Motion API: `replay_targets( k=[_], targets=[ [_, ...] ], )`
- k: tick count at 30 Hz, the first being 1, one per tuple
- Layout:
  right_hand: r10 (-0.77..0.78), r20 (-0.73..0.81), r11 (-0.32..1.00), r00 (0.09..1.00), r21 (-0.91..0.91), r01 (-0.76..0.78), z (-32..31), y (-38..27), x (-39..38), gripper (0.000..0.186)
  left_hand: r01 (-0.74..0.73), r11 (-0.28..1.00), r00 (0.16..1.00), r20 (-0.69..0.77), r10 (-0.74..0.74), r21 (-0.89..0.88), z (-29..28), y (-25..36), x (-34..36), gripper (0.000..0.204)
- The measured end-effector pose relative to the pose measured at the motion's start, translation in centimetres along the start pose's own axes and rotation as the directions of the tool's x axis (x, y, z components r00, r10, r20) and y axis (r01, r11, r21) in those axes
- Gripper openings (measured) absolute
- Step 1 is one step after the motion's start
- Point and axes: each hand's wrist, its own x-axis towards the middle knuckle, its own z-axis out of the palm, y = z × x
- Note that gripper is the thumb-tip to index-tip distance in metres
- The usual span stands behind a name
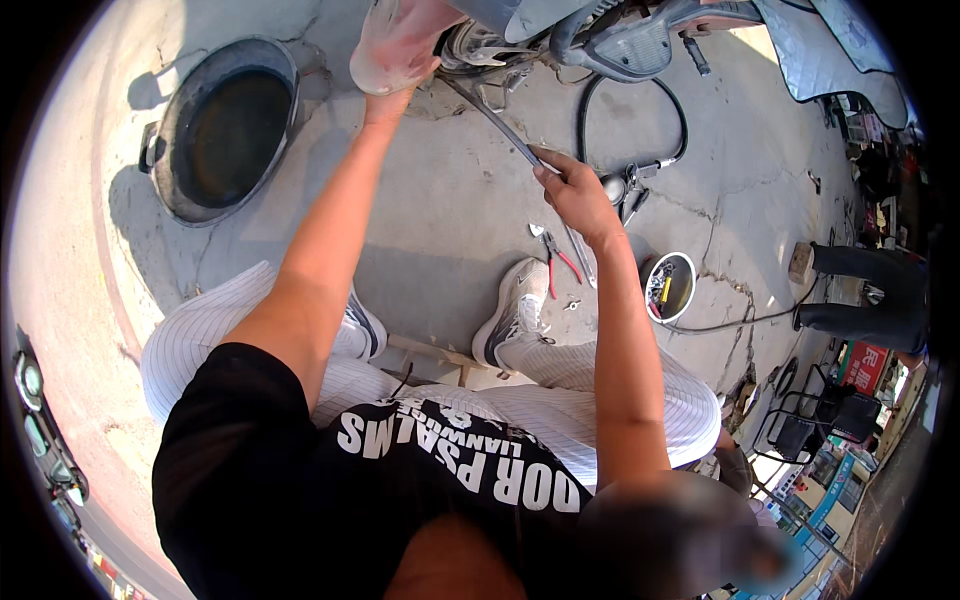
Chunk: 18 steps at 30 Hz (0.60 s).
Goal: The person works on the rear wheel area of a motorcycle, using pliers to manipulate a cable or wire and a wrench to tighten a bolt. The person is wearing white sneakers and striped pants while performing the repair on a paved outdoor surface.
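My left hand (392,102) reaches up to a pinkish, translucent smooth piece (392,45) beside the vehicle's metal wheel part (475,48). That piece covers most of its fingers, so their grip does not show. Closed around the near end of a long grey metal bar (495,122) is my right hand (580,198). The bar slants up and left to the wheel part. On the ground below lie red-handled pliers (552,265) and a silver metal tool (585,258).
A dark basin of liquid (292,108) stands at left. A white tub of small tools (690,287) is at right, near a black hose (684,125) with a gauge (613,187). Another person's legs (860,290) show farther right. Silver padded sheeting (820,50) hangs upper right.
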Motion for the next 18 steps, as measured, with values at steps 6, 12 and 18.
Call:
replay_targets(
  k=[6,12,18],
  targets=[
    [-0.203,-0.05,0.924,0.978,-0.34,0.174,-2.3,-2.1,-0.4,0.033,0.119,0.972,0.957,-0.239,-0.166,-0.201,3.1,1.7,-1.2,0.047],
    [-0.169,-0.085,0.861,0.982,-0.497,0.105,-3.3,-5.0,1.6,0.033,0.046,0.983,0.978,-0.191,-0.081,-0.178,2.6,0.2,-1.2,0.046],
    [-0.117,0.085,0.694,0.99,-0.706,0.142,-4.1,-6.8,5.6,0.033,0.043,0.971,0.981,-0.175,-0.086,-0.235,2.4,0.8,-1.5,0.045]
  ],
)
